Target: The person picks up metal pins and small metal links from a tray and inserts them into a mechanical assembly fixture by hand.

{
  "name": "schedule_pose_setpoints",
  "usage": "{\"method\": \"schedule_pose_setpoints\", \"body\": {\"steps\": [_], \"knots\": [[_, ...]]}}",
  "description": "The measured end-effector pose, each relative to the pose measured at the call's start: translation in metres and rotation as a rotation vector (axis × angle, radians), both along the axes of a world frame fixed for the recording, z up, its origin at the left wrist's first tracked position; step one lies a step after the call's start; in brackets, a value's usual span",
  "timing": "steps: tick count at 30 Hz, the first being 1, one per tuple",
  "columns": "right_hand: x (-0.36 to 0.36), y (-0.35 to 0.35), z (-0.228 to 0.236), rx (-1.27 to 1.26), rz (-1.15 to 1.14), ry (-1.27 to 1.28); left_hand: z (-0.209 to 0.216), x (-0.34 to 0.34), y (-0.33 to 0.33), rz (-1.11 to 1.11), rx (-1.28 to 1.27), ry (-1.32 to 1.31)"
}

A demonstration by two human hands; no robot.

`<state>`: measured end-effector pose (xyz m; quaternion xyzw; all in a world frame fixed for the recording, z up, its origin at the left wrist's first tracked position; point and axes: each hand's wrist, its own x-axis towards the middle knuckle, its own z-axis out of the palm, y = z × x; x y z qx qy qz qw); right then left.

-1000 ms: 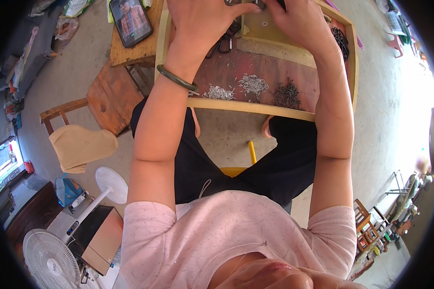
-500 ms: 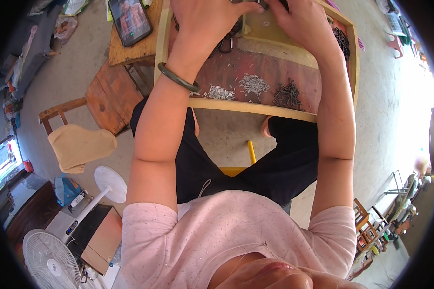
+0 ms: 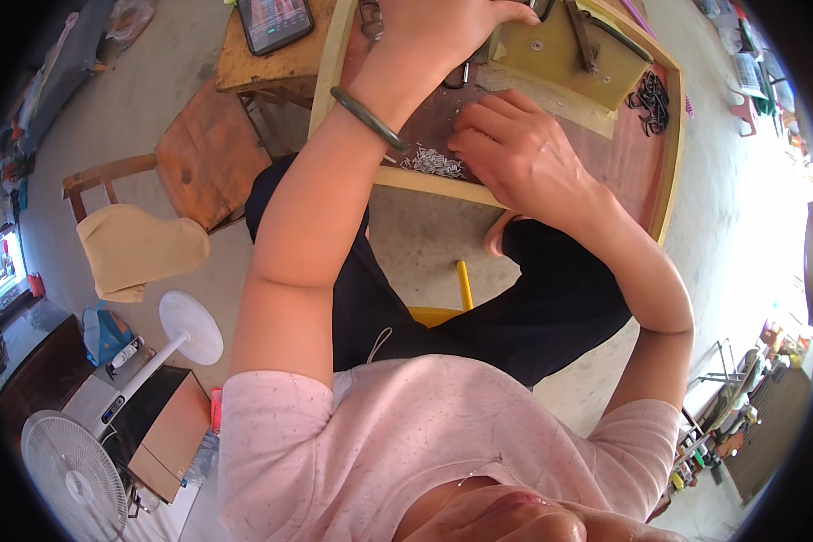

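My left hand [image 3: 447, 32], with a dark bangle [image 3: 368, 117] at its wrist, reaches to the far side of the wooden tray, partly cut off by the picture's upper edge. Its thumb presses on a dark curved metal piece [image 3: 546, 9], which looks like a carabiner. Nearer to me, my right hand [image 3: 519, 149] is lowered over the small metal pins, fingers curled and drawn together; what lies between the fingertips is hidden. A pile of silver pins [image 3: 436, 163] shows beside those fingers. The other pin piles are covered by this hand.
A yellowish block with a metal bar [image 3: 587, 41] stands in the tray [image 3: 673, 163]. Black carabiners [image 3: 650, 101] lie heaped at the tray's right side. To the left are a phone [image 3: 275, 23] on a wooden stool, a wooden chair [image 3: 199, 149] and a white fan [image 3: 77, 479].
My right hand has left the far side of the tray and come down toward me onto the pins. My left hand stays at the far side. The whole view has shifted slightly.
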<state>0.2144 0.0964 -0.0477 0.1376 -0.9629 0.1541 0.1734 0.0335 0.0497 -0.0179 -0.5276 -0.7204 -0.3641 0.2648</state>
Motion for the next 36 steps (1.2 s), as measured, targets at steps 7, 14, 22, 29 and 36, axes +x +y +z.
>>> {"method": "schedule_pose_setpoints", "body": {"steps": [7,14,22,29,36], "knots": [[-0.024,-0.005,-0.003,0.034,0.065,0.011,0.002,0.002,0.0,0.035,-0.042,-0.025],[-0.037,-0.004,0.002,0.315,0.334,0.074,0.002,0.001,0.001,0.043,-0.058,-0.018],[-0.041,0.004,0.004,0.353,0.387,0.109,0.004,-0.002,-0.002,0.015,-0.054,-0.036],[-0.018,0.072,0.049,-0.21,-0.304,0.296,0.004,0.005,0.003,-0.007,-0.016,-0.014],[-0.036,0.098,0.051,-0.024,-0.32,0.355,0.005,0.004,-0.001,-0.013,-0.037,-0.084]]}}
